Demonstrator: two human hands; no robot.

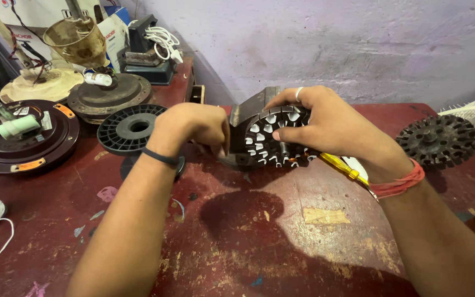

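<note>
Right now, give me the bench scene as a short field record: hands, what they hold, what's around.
right hand: grips the round dark slotted stator core with white slot liners, held on edge
left hand: closed fist at the core's left side, fingertips pinched; what it pinches cannot be told
under right wrist: yellow-handled tool, partly hidden
left of hands: black plastic spool
right: second dark slotted core lying flat
surface: worn red wooden table

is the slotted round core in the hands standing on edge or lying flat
On edge. The slotted core faces the camera with its white-lined slots showing, its lower rim near the red table, the right hand gripping its top and the left hand beside it.
</note>
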